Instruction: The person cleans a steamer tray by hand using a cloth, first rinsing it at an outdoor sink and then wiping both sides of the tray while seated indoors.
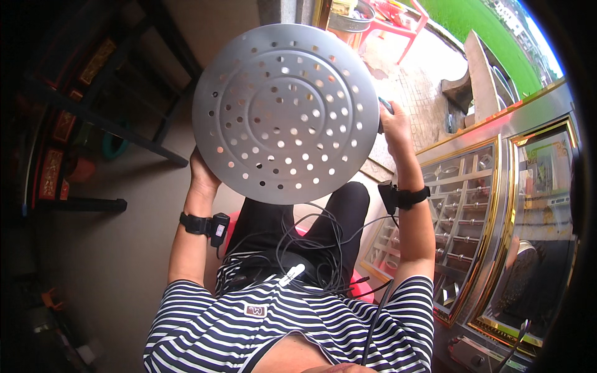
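Observation:
A round steel steamer plate, pierced with several holes and pressed with ring-shaped ridges, is held up in front of me above my knees. My left hand supports it at the lower left rim, its fingers hidden behind the metal. At the right rim, my right hand is closed around a small teal-and-dark object. Most of that object is covered by the hand and plate, so its kind is unclear. Whether the right fingers also grip the rim is hidden.
Loose black cables lie over my lap and run to both wrist straps. A metal door with glass panels stands at right. Dark wooden furniture legs are at left. Beyond the doorway is a red plastic chair with a metal basin beside it.

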`<state>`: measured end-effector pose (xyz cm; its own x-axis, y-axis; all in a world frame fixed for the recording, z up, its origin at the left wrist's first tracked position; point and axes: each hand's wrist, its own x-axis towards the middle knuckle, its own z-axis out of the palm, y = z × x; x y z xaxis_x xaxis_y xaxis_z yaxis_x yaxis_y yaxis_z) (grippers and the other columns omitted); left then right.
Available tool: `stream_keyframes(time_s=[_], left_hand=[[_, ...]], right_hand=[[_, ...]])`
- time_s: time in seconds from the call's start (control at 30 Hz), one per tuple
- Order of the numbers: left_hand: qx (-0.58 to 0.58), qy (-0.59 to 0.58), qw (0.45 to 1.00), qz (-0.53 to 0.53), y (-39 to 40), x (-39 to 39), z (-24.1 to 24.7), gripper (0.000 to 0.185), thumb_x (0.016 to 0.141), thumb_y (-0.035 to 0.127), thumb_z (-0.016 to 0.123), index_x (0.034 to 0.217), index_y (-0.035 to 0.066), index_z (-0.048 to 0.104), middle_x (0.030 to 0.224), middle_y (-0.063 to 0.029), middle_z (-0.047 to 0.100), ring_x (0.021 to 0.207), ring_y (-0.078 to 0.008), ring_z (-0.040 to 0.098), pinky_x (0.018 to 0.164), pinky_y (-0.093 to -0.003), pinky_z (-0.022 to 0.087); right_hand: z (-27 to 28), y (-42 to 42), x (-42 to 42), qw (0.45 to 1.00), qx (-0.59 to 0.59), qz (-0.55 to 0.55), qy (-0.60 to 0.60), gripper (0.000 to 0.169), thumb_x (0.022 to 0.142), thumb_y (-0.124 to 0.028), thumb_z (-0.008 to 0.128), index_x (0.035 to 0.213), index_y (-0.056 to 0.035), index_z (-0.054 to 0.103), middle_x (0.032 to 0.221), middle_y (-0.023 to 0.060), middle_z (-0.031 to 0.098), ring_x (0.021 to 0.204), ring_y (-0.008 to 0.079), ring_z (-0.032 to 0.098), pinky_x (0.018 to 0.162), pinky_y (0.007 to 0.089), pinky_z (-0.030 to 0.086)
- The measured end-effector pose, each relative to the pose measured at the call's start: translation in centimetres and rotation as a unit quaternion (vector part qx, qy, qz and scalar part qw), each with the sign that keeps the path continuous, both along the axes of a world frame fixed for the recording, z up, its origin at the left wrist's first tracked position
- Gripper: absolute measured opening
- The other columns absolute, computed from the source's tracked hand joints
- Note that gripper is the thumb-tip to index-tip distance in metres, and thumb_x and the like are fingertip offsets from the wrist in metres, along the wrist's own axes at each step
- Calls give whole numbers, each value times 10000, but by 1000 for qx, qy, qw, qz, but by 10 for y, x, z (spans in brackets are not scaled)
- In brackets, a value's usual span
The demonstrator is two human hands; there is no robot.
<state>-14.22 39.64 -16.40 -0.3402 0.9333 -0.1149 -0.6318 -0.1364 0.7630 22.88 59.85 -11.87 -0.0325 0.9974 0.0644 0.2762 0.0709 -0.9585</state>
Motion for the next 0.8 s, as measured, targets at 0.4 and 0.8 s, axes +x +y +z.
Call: stream_keyframes(time_s=[0.4,0.8], left_hand=[[36,395,918,-2,11,25,86,456,961,508,518,865,68,587,714,42,546,626,-43,490,553,-207,369],[73,626,774,67,6,80,105,464,936,424,599,686,40,527,556,-68,455,510,-188,464,485,-320,381]], right_hand=[[25,2,13,983,-54,42,172,228,969,-181,586,1101,-1,632,903,19,660,706,50,577,606,189,453],[85,-87,-31,937,341,3,-81,243,848,-13,649,1090,-11,634,978,134,658,860,255,649,777,333,517]])
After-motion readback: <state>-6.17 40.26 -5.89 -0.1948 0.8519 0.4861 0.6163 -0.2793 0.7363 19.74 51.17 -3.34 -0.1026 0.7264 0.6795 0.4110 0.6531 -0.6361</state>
